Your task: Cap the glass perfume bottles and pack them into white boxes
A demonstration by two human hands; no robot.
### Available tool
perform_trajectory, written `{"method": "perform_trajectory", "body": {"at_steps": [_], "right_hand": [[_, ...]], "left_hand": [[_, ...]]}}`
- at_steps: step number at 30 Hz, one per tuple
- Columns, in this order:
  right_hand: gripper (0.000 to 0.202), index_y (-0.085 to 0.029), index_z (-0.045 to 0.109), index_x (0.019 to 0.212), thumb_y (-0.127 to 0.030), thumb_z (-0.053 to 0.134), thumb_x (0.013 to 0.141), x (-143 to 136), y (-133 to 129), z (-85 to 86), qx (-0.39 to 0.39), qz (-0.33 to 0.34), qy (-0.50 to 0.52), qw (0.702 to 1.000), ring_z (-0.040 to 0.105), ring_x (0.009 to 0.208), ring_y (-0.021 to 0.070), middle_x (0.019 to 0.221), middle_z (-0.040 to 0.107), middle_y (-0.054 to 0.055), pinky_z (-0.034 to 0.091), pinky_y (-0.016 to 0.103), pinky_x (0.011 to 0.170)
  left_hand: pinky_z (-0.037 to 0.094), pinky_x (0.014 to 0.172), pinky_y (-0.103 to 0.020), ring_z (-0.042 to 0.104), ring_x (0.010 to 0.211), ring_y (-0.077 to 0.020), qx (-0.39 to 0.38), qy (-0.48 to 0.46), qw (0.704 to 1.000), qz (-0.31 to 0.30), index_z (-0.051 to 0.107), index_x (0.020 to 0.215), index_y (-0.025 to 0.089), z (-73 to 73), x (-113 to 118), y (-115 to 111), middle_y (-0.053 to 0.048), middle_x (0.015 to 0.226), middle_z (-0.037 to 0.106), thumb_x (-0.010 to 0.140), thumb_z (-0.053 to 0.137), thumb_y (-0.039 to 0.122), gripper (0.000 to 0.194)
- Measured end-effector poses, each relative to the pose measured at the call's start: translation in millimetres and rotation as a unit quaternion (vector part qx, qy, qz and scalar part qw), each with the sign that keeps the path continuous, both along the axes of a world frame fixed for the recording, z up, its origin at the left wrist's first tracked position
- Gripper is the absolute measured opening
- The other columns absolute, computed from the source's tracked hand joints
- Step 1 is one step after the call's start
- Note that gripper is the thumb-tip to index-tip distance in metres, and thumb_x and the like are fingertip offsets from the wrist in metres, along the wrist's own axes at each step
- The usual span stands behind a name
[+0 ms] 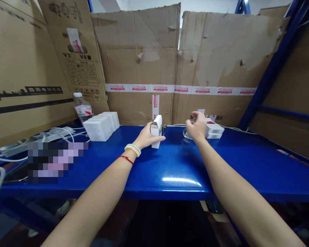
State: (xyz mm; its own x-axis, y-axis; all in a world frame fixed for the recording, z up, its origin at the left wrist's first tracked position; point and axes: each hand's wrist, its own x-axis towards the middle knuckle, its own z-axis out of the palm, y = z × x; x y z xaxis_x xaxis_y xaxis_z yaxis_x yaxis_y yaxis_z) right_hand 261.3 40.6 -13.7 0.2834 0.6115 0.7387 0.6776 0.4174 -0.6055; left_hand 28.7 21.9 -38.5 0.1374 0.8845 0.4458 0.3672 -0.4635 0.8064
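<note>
White and upright, the small box (156, 133) sits in the left hand (147, 136)'s grip, flap raised — above the blue table (167, 168). Farther right, the right hand (197, 127), fingers curled, is beside the stacked boxes (214, 130) — its grip unclear.

The box (155, 131) in the left fingers (147, 129) looks like smooth paper. The table (154, 168) below them is shiny. The cardboard (141, 61) behind them is rough.

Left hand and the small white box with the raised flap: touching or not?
Touching. The head view shows the left hand gripping the white box, thumb across its front, fingers at its side.
</note>
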Motion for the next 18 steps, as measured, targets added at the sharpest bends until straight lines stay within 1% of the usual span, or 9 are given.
{"method": "perform_trajectory", "body": {"at_steps": [1, 2, 4, 6, 9, 12, 13, 15, 18], "right_hand": [[0.037, -0.013, 0.051, 0.112, -0.024, 0.054, 0.076, -8.0, -3.3, 0.4, -0.009, 0.070, 0.017, 0.997, 0.056, 0.102, 0.0246, 0.111, 0.058, 0.016, 0.043, 0.039, 0.093], [0.040, -0.015, 0.049, 0.114, -0.030, 0.056, 0.077, -15.9, -6.2, -0.2, -0.035, 0.148, 0.028, 0.988, 0.058, 0.097, 0.0233, 0.110, 0.059, 0.014, 0.046, 0.038, 0.089], [0.051, -0.018, 0.045, 0.121, -0.040, 0.059, 0.077, -30.2, -10.0, -4.2, -0.102, 0.285, 0.036, 0.952, 0.059, 0.097, 0.0224, 0.114, 0.059, 0.013, 0.047, 0.038, 0.087], [0.062, -0.019, 0.041, 0.128, -0.048, 0.061, 0.076, -40.6, -11.5, -10.2, -0.156, 0.365, 0.045, 0.917, 0.058, 0.102, 0.0230, 0.119, 0.058, 0.013, 0.047, 0.039, 0.089], [0.079, -0.022, 0.031, 0.138, -0.051, 0.065, 0.073, -47.5, -11.2, -17.5, -0.202, 0.414, 0.077, 0.884, 0.057, 0.107, 0.0249, 0.125, 0.055, 0.014, 0.047, 0.042, 0.090], [0.093, -0.022, 0.024, 0.142, -0.045, 0.073, 0.067, -47.7, -11.7, -17.9, -0.215, 0.447, 0.101, 0.863, 0.057, 0.107, 0.0263, 0.124, 0.055, 0.014, 0.048, 0.043, 0.090], [0.094, -0.022, 0.025, 0.142, -0.043, 0.075, 0.065, -47.1, -12.4, -16.6, -0.216, 0.458, 0.107, 0.856, 0.058, 0.107, 0.0265, 0.122, 0.057, 0.013, 0.048, 0.043, 0.089], [0.090, -0.022, 0.030, 0.139, -0.039, 0.076, 0.063, -45.2, -13.7, -13.4, -0.227, 0.479, 0.115, 0.840, 0.059, 0.103, 0.0266, 0.116, 0.060, 0.011, 0.050, 0.042, 0.085], [0.078, -0.023, 0.042, 0.130, -0.035, 0.076, 0.062, -40.0, -13.9, -9.6, -0.237, 0.523, 0.122, 0.810, 0.061, 0.099, 0.0250, 0.108, 0.065, 0.008, 0.051, 0.039, 0.081]], "left_hand": [[0.040, 0.101, -0.043, 0.054, 0.116, -0.0286, -0.001, 0.007, 1.000, -0.005, 0.034, 0.138, 0.016, -0.5, 3.9, -1.5, -0.020, 0.135, 0.049, 0.053, 0.083, 0.034, 0.100], [0.038, 0.102, -0.044, 0.052, 0.119, -0.0292, -0.004, 0.015, 1.000, -0.010, 0.023, 0.143, 0.015, -1.0, 6.9, -2.5, -0.022, 0.139, 0.043, 0.054, 0.082, 0.036, 0.108], [0.036, 0.103, -0.046, 0.048, 0.122, -0.0306, -0.018, 0.024, 0.999, -0.028, 0.004, 0.147, 0.015, -1.9, 10.5, -3.3, -0.025, 0.145, 0.033, 0.058, 0.079, 0.037, 0.119], [0.034, 0.105, -0.047, 0.044, 0.126, -0.0319, -0.028, 0.031, 0.997, -0.072, -0.005, 0.147, 0.014, -3.0, 12.1, -3.1, -0.024, 0.145, 0.032, 0.061, 0.077, 0.035, 0.121], [0.032, 0.106, -0.049, 0.041, 0.128, -0.0334, -0.029, 0.054, 0.988, -0.140, -0.009, 0.147, 0.014, -5.8, 14.2, -2.9, -0.023, 0.144, 0.034, 0.063, 0.075, 0.031, 0.121], [0.029, 0.107, -0.053, 0.039, 0.130, -0.0355, -0.017, 0.056, 0.988, -0.141, -0.015, 0.146, 0.016, -11.2, 17.0, -3.0, -0.026, 0.147, 0.027, 0.060, 0.078, 0.035, 0.127], [0.028, 0.107, -0.054, 0.038, 0.130, -0.0361, -0.008, 0.050, 0.989, -0.136, -0.016, 0.145, 0.017, -13.3, 17.7, -2.8, -0.026, 0.147, 0.025, 0.059, 0.079, 0.037, 0.130], [0.027, 0.107, -0.056, 0.038, 0.130, -0.0367, 0.020, 0.041, 0.990, -0.130, -0.012, 0.146, 0.019, -16.3, 18.5, -2.0, -0.026, 0.148, 0.024, 0.055, 0.082, 0.039, 0.132], [0.029, 0.107, -0.054, 0.040, 0.129, -0.0353, 0.060, 0.027, 0.990, -0.122, -0.001, 0.147, 0.020, -14.7, 18.1, -1.7, -0.022, 0.145, 0.030, 0.056, 0.081, 0.040, 0.124]]}}
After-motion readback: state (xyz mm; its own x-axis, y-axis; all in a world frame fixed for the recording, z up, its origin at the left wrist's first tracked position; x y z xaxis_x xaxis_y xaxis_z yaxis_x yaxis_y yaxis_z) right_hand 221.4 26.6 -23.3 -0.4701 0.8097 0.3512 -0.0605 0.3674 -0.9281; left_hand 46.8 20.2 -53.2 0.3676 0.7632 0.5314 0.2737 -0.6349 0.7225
